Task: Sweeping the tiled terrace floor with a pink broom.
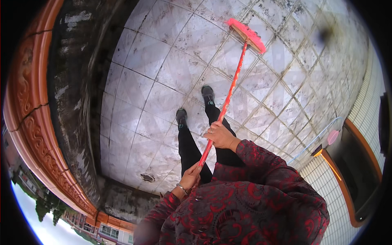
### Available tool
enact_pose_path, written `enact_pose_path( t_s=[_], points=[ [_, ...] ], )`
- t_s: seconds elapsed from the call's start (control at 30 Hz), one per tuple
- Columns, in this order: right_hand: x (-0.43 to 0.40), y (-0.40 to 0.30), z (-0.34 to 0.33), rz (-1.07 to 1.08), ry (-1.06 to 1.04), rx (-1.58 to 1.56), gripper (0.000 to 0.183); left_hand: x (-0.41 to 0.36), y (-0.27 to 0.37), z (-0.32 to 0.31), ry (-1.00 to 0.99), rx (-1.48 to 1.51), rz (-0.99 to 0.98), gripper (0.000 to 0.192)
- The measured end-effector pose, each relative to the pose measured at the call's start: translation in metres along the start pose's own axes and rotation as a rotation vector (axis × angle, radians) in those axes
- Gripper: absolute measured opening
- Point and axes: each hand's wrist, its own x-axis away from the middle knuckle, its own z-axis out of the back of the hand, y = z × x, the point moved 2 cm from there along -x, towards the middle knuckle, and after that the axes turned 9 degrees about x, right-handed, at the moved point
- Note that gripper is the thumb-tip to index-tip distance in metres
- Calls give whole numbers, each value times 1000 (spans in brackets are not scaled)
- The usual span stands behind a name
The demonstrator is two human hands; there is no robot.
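A long red patterned handle point(228, 98) runs up from my body to a broom head with bright pink bristles point(247, 34), which rests on the tiled floor point(171, 61). Near the handle's lower end, my left hand point(190, 177) is closed around it, a metal bracelet at the wrist. My right hand point(221, 134), with a ring on one finger, grips the same handle higher up, towards the bristles. Both of my feet stand to the left of the handle, in dark shoes point(208, 95).
A dark, stained parapet with an orange carved coping point(33, 122) bounds the left side. A hole, apparently a drain point(148, 177), lies near its corner. To the right are a white-tiled wall point(326, 186), a doorway with an orange frame point(349, 196), a pale blue hose point(309, 145) and a pink object point(333, 137).
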Motion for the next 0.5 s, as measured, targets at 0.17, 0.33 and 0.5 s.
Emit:
enact_pose_path(
  t_s=[0.17,0.33,0.5],
  points=[
    [-50,70,8,-100,82,216,13,-23,85,-3,-104,-66,-28,29],
    [-120,-2,-5,105,-41,169,8,38,59,50,50,229,-106,32],
    [-165,-50,-17,274,-54,154,7,68,30,69,157,463,-101,34]
  ],
)
